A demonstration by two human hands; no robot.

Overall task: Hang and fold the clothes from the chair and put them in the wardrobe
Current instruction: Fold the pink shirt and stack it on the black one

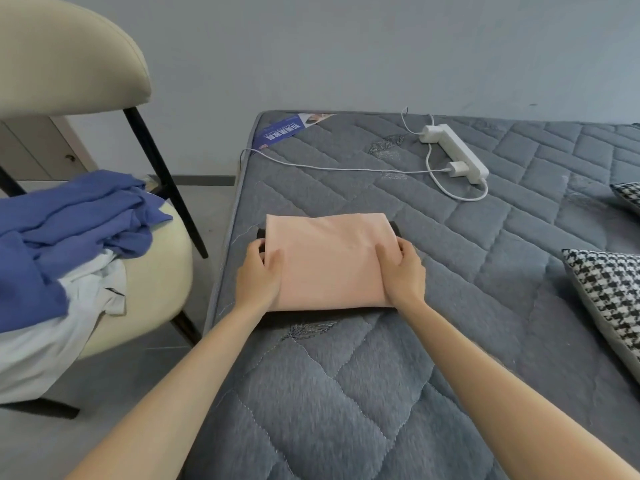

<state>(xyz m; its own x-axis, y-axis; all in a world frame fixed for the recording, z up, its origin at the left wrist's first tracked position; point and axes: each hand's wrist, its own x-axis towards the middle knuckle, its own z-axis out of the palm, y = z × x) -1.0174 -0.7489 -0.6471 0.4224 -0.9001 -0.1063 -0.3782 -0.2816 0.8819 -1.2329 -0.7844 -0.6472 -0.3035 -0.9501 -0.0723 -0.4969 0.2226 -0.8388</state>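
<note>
left hand (259,275) and right hand (403,271) are curled round the folded peach garment (329,258) mid-frame; seemingly soft, limp, best supported underneath.

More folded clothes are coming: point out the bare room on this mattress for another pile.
Widest bare patch: the mattress between the folded pink garment and the houndstooth cushion. Also bare: the near stretch, though both forearms cross it. Crowded: the far side, with power strip and white cable; the chair, heaped with blue and white clothes.
</note>
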